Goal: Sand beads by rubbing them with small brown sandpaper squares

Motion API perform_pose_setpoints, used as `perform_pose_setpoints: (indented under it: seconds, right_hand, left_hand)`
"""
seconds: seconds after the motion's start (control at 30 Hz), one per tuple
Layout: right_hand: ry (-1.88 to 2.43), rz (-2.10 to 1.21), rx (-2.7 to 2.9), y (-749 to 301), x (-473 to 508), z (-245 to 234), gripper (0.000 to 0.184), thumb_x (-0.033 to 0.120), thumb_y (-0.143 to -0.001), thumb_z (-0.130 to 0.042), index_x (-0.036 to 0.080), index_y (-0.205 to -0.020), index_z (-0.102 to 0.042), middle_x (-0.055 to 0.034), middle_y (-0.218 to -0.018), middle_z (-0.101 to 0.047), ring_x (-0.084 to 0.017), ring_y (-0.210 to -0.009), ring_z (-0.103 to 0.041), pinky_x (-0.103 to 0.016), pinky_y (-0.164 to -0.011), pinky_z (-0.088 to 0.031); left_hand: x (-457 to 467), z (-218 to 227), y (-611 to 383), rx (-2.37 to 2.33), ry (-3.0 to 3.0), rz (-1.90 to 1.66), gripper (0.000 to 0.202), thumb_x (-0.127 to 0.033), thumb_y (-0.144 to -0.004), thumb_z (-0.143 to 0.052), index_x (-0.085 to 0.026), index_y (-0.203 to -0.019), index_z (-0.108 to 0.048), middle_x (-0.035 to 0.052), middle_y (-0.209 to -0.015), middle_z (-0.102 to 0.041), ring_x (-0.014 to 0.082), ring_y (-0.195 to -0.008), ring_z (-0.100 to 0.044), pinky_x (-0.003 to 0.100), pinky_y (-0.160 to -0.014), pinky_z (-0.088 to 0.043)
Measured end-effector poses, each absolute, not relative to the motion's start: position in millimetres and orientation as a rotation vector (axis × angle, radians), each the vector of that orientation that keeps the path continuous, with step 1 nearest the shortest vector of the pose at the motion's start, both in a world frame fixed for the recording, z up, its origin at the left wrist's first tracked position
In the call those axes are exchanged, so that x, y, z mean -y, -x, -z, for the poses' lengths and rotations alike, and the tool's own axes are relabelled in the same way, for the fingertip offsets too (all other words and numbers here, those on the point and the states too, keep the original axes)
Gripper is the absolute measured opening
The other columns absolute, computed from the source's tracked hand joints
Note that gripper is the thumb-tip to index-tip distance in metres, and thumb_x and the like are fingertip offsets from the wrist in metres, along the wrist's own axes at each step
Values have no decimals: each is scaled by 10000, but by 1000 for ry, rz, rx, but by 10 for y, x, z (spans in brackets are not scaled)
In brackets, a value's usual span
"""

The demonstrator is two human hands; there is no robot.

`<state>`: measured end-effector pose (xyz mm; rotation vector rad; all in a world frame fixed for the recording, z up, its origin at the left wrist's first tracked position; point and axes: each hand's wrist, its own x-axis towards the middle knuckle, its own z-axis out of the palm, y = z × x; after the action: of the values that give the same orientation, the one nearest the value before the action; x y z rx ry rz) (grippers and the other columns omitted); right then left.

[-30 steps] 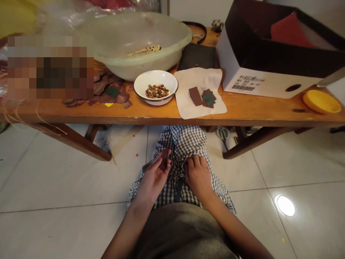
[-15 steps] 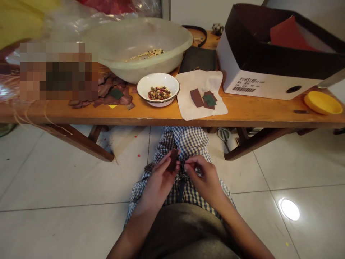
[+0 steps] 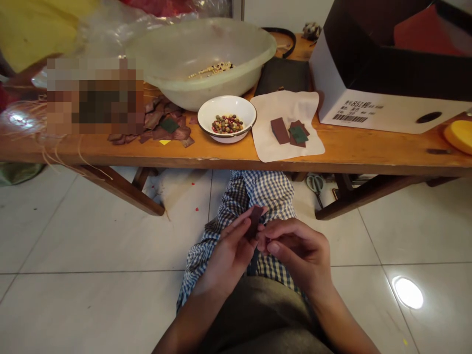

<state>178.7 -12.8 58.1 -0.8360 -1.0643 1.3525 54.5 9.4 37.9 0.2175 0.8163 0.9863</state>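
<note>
My left hand (image 3: 236, 241) is closed on a flat, dark brown piece (image 3: 254, 222), thumb across its face, above my lap. Close beside it, my right hand (image 3: 300, 246) has thumb and fingers pinched together at my left fingertips; whatever lies in the pinch is too small to make out. On the bench ahead, a white bowl (image 3: 227, 105) with a dark rim holds small mixed-colour beads (image 3: 227, 125). To its right, a pale cloth (image 3: 263, 147) carries several brown pieces (image 3: 280, 131) and a dark green piece (image 3: 298, 133).
A large pale basin (image 3: 177, 81) with scattered beads stands behind the bowl. Brown scraps (image 3: 158, 118) are heaped to the left. A shoebox (image 3: 387, 105) and yellow dish (image 3: 460, 135) occupy the right. Scissors (image 3: 315, 184) show under the wooden bench (image 3: 221, 162).
My right hand has come up against my left fingertips, its wrist turning and fingers arching. The brown piece in my left hand is tilted more to the right. The whole view has shifted slightly.
</note>
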Motion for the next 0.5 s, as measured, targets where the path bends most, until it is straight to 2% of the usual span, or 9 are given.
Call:
perform_pose_setpoints:
  seconds: [0.3,0.5]
  right_hand:
    - [722,-1398,967,-1767,98,-527,175,103,-816,-623,232,-925,-669,4,-786,-680,-114,-690,-637,-255,-622,-546]
    - [722,-1418,927,-1746,84,-522,173,106,-809,-635,229,-926,-665,-4,-817,-679,-115,-721,-634,-252,-631,-545]
  left_hand:
    - [-79,-384,-508,-844,-177,-974,205,-181,-806,-569,-250,-938,-709,-21,-1101,-702,119,-958,-636,247,-907,-433]
    - [-64,-411,-500,-797,-210,-988,227,-187,-829,-549,-260,-977,-704,-26,-1141,-686,111,-971,-628,242,-925,-422]
